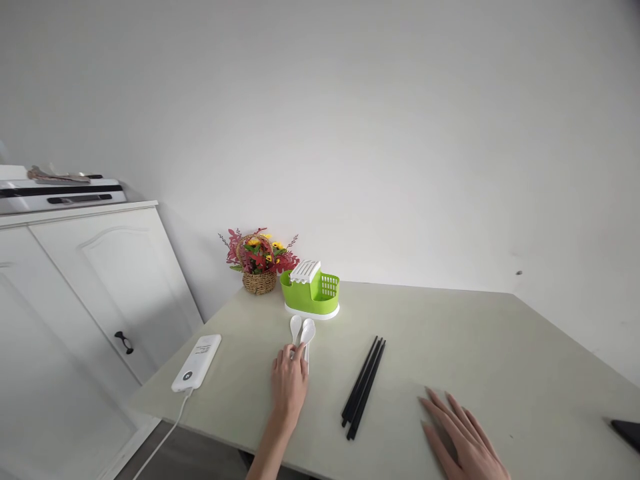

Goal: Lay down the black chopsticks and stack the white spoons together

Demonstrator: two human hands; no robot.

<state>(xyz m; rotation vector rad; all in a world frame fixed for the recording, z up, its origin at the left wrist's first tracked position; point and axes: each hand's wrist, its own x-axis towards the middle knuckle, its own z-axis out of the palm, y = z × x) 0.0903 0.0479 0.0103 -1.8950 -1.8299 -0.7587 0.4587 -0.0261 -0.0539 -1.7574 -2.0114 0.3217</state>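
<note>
A plain white wall [380,120] filled the upper part of the view, evenly lit by soft, diffuse light and bare except for a small dark mark low on its right side. The pale greenish-grey bench [450,333] stood against that wall, its far edge meeting it. Left of the bench stood a white cabinet [95,287] with panelled doors and a small dark handle [124,343]. On top of the cabinet sat a white and black appliance [60,193]. Below the bench's near left corner showed a strip of grey floor [200,457].
</note>
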